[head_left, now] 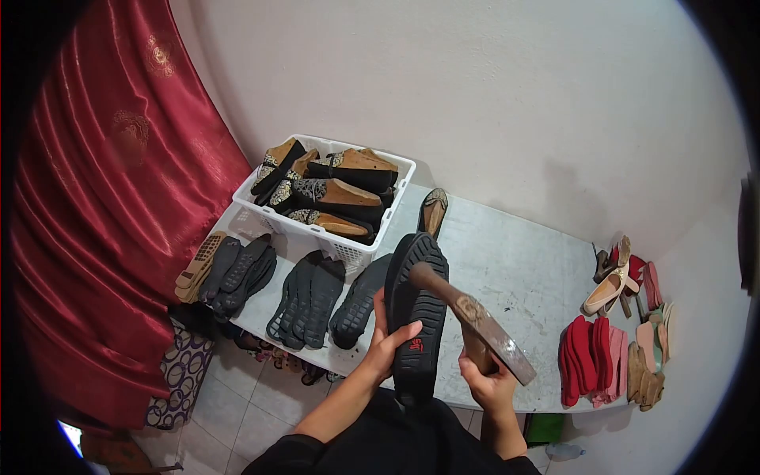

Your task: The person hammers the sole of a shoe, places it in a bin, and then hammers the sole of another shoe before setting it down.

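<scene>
My left hand (388, 346) grips a black shoe (412, 371) with its ribbed sole facing up and a red mark near the heel end. The fingers wrap round its left side, and the thumb lies across the sole. In my right hand (486, 385) is a hammer (477, 315), held by its wooden handle. Its worn metal head slants over the right side of the shoe, with the round face overlapping the sole in this view. Close by on the left lies a stack of black soles (356, 305). Beyond the toe sits a shoe with a patterned top (433, 209).
A white plastic basket (360, 252) of shoes on wooden lasts stands at the back left of the white table (507, 273). More black soles (307, 305) line the front left edge. Red soles (586, 356) and cream shoes (608, 286) lie at the right. A red curtain (119, 198) hangs left.
</scene>
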Available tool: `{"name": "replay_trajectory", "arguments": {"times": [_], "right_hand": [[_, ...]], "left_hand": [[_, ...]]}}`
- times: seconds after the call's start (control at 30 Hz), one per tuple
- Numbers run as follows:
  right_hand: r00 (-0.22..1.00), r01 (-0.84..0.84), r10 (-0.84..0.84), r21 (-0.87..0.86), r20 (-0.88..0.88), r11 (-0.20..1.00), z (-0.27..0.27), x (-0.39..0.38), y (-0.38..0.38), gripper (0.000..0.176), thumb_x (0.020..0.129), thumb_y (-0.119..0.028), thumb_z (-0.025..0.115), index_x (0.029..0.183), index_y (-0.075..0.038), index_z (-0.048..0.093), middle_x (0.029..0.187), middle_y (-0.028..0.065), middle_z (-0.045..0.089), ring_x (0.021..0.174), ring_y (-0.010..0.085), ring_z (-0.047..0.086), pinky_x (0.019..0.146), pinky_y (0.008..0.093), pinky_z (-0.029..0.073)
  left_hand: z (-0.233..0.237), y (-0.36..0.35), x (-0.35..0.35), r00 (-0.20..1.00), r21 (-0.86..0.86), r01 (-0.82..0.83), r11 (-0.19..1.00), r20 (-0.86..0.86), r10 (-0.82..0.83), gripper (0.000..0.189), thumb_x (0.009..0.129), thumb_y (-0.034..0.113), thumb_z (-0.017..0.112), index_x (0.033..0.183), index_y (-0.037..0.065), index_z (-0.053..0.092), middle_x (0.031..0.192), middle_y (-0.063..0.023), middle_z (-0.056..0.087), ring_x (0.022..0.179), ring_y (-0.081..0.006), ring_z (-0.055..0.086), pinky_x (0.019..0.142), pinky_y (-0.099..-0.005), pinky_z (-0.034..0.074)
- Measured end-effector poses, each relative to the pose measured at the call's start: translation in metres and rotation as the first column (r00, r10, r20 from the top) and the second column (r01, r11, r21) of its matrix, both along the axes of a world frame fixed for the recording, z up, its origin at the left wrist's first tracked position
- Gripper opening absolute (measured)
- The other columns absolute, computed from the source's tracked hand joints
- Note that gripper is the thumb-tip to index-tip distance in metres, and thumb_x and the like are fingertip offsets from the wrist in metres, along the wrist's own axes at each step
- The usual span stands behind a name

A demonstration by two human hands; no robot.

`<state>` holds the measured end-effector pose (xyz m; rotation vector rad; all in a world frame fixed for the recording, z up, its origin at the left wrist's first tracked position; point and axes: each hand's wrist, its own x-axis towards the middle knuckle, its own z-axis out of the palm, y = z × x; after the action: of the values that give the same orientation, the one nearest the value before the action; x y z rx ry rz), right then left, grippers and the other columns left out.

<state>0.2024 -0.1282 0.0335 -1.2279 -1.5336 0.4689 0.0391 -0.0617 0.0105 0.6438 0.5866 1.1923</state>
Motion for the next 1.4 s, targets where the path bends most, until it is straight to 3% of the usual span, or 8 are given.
{"name": "replay_trajectory", "arguments": {"times": [0.1, 0.17, 0.43, 0.77, 0.9, 1.0, 1.23, 1.4], "right_hand": [[0.993, -0.023, 0.020, -0.029, -0.113, 0.999, 0.016, -0.008, -0.003, 0.044, 0.065, -0.005, 0.073, 0.107, -0.002, 0.060, 0.080, 0.0142, 0.065, 0.068, 0.0215, 0.065, 0.058, 0.0255, 0.049], [0.996, -0.039, 0.042, -0.045, 0.083, 0.998, 0.026, -0.010, -0.001, 0.046, 0.064, -0.005, 0.074, 0.108, -0.004, 0.060, 0.079, 0.0136, 0.065, 0.068, 0.0206, 0.065, 0.059, 0.0253, 0.049], [0.990, -0.093, 0.095, -0.025, 0.106, 0.995, 0.023, -0.011, -0.007, 0.053, 0.063, -0.001, 0.073, 0.113, -0.009, 0.058, 0.078, 0.0119, 0.064, 0.065, 0.0178, 0.063, 0.058, 0.0244, 0.048], [0.996, -0.050, 0.049, -0.011, -0.076, 0.999, -0.005, -0.004, -0.013, 0.051, 0.063, -0.001, 0.073, 0.112, -0.006, 0.058, 0.082, 0.0151, 0.064, 0.068, 0.0213, 0.064, 0.059, 0.0268, 0.049], [0.997, -0.005, 0.007, -0.028, 0.078, 1.000, 0.019, -0.011, -0.003, 0.045, 0.065, -0.004, 0.073, 0.108, -0.002, 0.059, 0.082, 0.0160, 0.064, 0.069, 0.0220, 0.065, 0.060, 0.0279, 0.049], [0.997, -0.007, 0.002, -0.060, -0.082, 0.998, -0.003, -0.006, -0.012, 0.047, 0.064, -0.005, 0.074, 0.108, -0.003, 0.059, 0.081, 0.0144, 0.064, 0.069, 0.0211, 0.064, 0.061, 0.0265, 0.049], [0.998, 0.027, -0.021, -0.091, 0.066, 0.995, 0.016, -0.010, -0.010, 0.048, 0.064, -0.006, 0.075, 0.109, -0.005, 0.060, 0.081, 0.0145, 0.065, 0.068, 0.0203, 0.064, 0.061, 0.0258, 0.049], [0.989, -0.145, 0.146, -0.129, -0.007, 0.981, 0.015, 0.000, -0.034, 0.046, 0.066, -0.004, 0.072, 0.110, -0.009, 0.061, 0.079, 0.0124, 0.064, 0.063, 0.0203, 0.062, 0.059, 0.0259, 0.048]], "left_hand": [[-0.001, 0.000, -0.004, 0.999, -0.037, 0.005, 0.999, -0.036, -0.006, 0.074, 0.075, 0.010, 0.063, 0.132, 0.020, 0.017, 0.121, -0.0097, 0.039, 0.108, -0.0214, 0.045, 0.084, -0.0329, 0.045], [-0.003, 0.003, -0.004, 0.999, -0.106, 0.039, 0.994, -0.009, -0.040, 0.073, 0.075, 0.011, 0.063, 0.132, 0.020, 0.017, 0.121, -0.0096, 0.038, 0.109, -0.0217, 0.045, 0.084, -0.0335, 0.045], [-0.003, 0.004, -0.005, 0.999, -0.092, -0.039, 0.995, -0.024, 0.037, 0.072, 0.075, 0.009, 0.062, 0.131, 0.020, 0.018, 0.122, -0.0113, 0.037, 0.109, -0.0225, 0.045, 0.080, -0.0323, 0.048], [-0.024, 0.009, -0.010, 0.997, -0.155, -0.013, 0.988, 0.074, 0.025, 0.070, 0.077, 0.005, 0.058, 0.132, 0.021, 0.017, 0.115, -0.0124, 0.044, 0.098, -0.0219, 0.053, 0.073, -0.0331, 0.051], [-0.027, 0.013, -0.011, 0.996, -0.116, -0.025, 0.993, 0.077, 0.034, 0.069, 0.078, 0.005, 0.056, 0.132, 0.021, 0.017, 0.113, -0.0120, 0.046, 0.094, -0.0208, 0.055, 0.072, -0.0326, 0.052], [-0.028, 0.014, -0.013, 0.996, -0.132, -0.038, 0.991, 0.071, 0.047, 0.067, 0.078, 0.007, 0.057, 0.131, 0.021, 0.018, 0.113, -0.0120, 0.047, 0.094, -0.0208, 0.055, 0.072, -0.0323, 0.051], [-0.025, 0.016, -0.011, 0.988, -0.156, -0.133, 0.979, 0.062, 0.144, 0.060, 0.079, 0.012, 0.059, 0.127, 0.019, 0.024, 0.110, -0.0128, 0.047, 0.094, -0.0221, 0.054, 0.073, -0.0343, 0.051], [-0.028, 0.017, -0.016, 0.986, -0.180, -0.152, 0.972, 0.042, 0.162, 0.056, 0.082, 0.015, 0.057, 0.128, 0.019, 0.025, 0.110, -0.0120, 0.047, 0.093, -0.0220, 0.054, 0.074, -0.0356, 0.050]]}}
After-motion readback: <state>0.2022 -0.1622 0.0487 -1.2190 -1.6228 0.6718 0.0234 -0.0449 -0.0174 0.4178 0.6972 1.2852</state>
